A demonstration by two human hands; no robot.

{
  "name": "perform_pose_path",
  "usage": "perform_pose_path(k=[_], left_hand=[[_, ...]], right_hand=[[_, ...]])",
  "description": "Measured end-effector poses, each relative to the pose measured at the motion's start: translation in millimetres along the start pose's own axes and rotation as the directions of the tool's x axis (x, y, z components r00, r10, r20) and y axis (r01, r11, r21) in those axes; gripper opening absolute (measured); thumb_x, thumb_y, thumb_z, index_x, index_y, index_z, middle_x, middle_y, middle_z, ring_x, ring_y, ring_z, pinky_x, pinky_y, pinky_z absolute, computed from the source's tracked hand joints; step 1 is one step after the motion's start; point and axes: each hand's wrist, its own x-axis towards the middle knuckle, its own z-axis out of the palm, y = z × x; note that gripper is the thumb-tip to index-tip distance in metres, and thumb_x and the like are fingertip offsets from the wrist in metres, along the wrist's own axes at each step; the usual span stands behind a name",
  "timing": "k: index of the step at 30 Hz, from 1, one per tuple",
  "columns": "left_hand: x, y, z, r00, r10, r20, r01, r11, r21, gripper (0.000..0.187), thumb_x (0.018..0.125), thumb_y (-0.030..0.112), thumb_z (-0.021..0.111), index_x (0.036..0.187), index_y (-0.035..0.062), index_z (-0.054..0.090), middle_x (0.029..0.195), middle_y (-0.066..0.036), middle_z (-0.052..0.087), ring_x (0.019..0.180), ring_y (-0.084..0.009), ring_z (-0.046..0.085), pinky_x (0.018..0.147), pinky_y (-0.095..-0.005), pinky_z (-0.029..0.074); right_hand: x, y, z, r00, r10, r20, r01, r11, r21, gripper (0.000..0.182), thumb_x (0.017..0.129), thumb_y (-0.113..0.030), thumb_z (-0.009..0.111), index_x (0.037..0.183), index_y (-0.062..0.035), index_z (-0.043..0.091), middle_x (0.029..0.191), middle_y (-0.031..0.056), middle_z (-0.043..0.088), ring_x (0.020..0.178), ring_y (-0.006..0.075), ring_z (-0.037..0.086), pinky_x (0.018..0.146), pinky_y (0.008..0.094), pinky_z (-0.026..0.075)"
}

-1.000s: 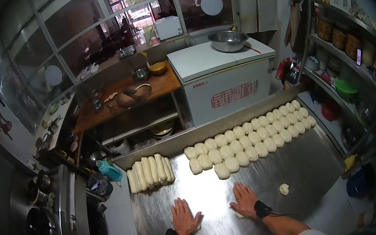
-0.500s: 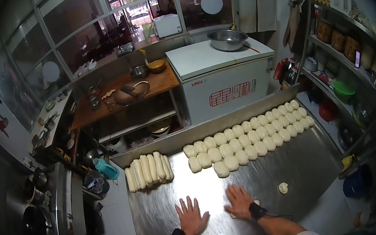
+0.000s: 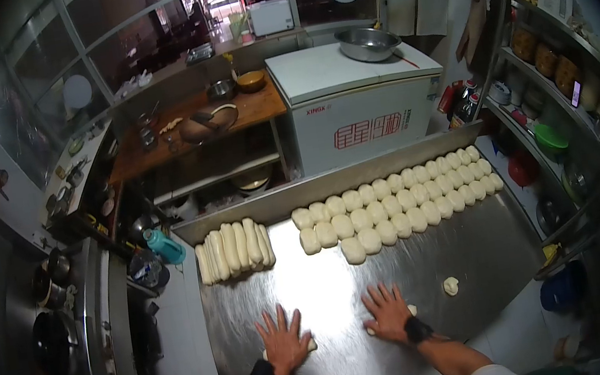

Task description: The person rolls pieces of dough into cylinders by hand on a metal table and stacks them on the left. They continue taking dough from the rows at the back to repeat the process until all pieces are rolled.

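Note:
My left hand lies flat with spread fingers on a dough piece, whose ends stick out at both sides of the palm. Under my right hand, also flat and spread, is another dough piece, mostly hidden by the palm. To the right, a small lump of dough rests alone on the steel table. Rows of round dough balls line the table's far right part. Long dough strips lie side by side at the far left. Both wrists have black bands.
Behind the table's raised steel edge stand a white chest freezer with a metal basin on top and a wooden counter. Shelves are on the right. A teal thermos stands beyond the left edge.
My left hand has shifted left and now presses on a dough piece whose ends show. My right hand stays on its dough, moved slightly right. The view has tilted a little.

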Motion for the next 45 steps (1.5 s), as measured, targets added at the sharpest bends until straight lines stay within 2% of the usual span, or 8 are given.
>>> perform_pose_path(k=[5,13,19,24,31,37,42,45], left_hand=[[-164.2,10.0,2.5,0.953,0.057,0.299,-0.064,0.998,0.015,0.076,0.094,0.063,0.052,0.157,0.021,0.045,0.164,-0.028,0.028,0.149,-0.0604,0.015,0.118,-0.0744,0.007],[-4.0,-46.2,14.5,0.968,-0.215,-0.129,0.219,0.976,0.016,0.08,0.096,0.059,0.053,0.159,0.0114,0.039,0.164,-0.03,0.025,0.152,-0.0533,0.016,0.123,-0.0669,0.004],[-154.6,-1.0,11.2,0.989,-0.002,0.148,0.017,0.995,-0.1,0.078,0.094,0.064,0.054,0.154,0.014,0.048,0.162,-0.03,0.03,0.15,-0.0575,0.016,0.119,-0.0728,0.003],[-84.9,-30.0,11.2,0.989,-0.091,0.115,0.105,0.987,-0.121,0.079,0.096,0.065,0.052,0.156,0.0143,0.045,0.162,-0.035,0.024,0.149,-0.0608,0.013,0.117,-0.0748,0.003],[-36.2,-51.0,-13.7,0.983,-0.148,0.104,0.151,0.988,-0.022,0.075,0.101,0.061,0.045,0.157,0.0103,0.044,0.162,-0.034,0.026,0.15,-0.0583,0.015,0.117,-0.0749,0.004],[-86.8,-45.2,6.6,0.991,0.131,0.027,-0.124,0.974,-0.188,0.049,0.09,0.041,0.07,0.126,0.0072,0.065,0.124,-0.026,0.059,0.119,-0.039,0.054,0.101,-0.0564,0.038],[-63.9,-44.1,4.4,0.98,-0.174,-0.098,0.099,0.851,-0.516,0.031,0.095,0.027,0.07,0.113,0.0014,0.064,0.1,-0.017,0.061,0.097,-0.0344,0.059,0.084,-0.0468,0.045],[-26.7,-50.2,7.5,0.919,-0.393,-0.025,0.213,0.55,-0.808,0.034,0.098,0.02,0.065,0.122,-0.0037,0.06,0.107,-0.024,0.061,0.099,-0.0413,0.058,0.088,-0.0513,0.046]], right_hand=[[-156.3,-27.2,1.1,0.961,-0.106,0.256,0.099,0.994,0.039,0.08,0.092,-0.058,0.059,0.152,-0.007,0.046,0.161,0.0192,0.038,0.15,0.0473,0.026,0.122,0.0648,0.016],[3.8,13.7,-12.2,0.995,0.046,-0.086,-0.044,0.999,0.027,0.076,0.093,-0.048,0.064,0.149,-0.0001,0.047,0.157,0.0252,0.04,0.148,0.0444,0.032,0.122,0.0612,0.018],[-96.9,13.9,-27.8,0.979,-0.096,0.18,0.092,0.995,0.027,0.072,0.088,-0.044,0.072,0.148,-0.0113,0.051,0.144,0.0228,0.051,0.137,0.0394,0.045,0.113,0.059,0.032],[-56.7,18.8,-42.1,0.916,-0.121,0.384,0.075,0.988,0.134,0.048,0.094,-0.035,0.069,0.137,-0.0154,0.06,0.12,0.0181,0.062,0.111,0.0396,0.062,0.094,0.0508,0.049],[155.7,-53.3,-13.3,0.96,0.282,-0.002,-0.193,0.662,0.724,0.043,0.101,-0.04,0.058,0.11,0.0012,0.065,0.097,0.025,0.071,0.09,0.0407,0.069,0.079,0.0456,0.053],[342.8,-79.9,-1.9,0.917,0.358,-0.176,-0.189,0.778,0.6,0.047,0.097,-0.043,0.061,0.112,0.0013,0.066,0.1,0.0286,0.071,0.098,0.043,0.069,0.086,0.0496,0.053],[375.5,-85.5,53.3,0.933,0.269,-0.24,-0.203,0.942,0.265,0.064,0.099,-0.042,0.058,0.141,0.0053,0.052,0.107,0.029,0.069,0.1,0.0417,0.069,0.088,0.0478,0.054],[328.5,-83.8,12.5,0.945,0.224,-0.237,-0.053,0.822,0.567,0.061,0.099,-0.034,0.061,0.144,0.0058,0.049,0.102,0.0231,0.069,0.088,0.0382,0.067,0.08,0.0454,0.054]])
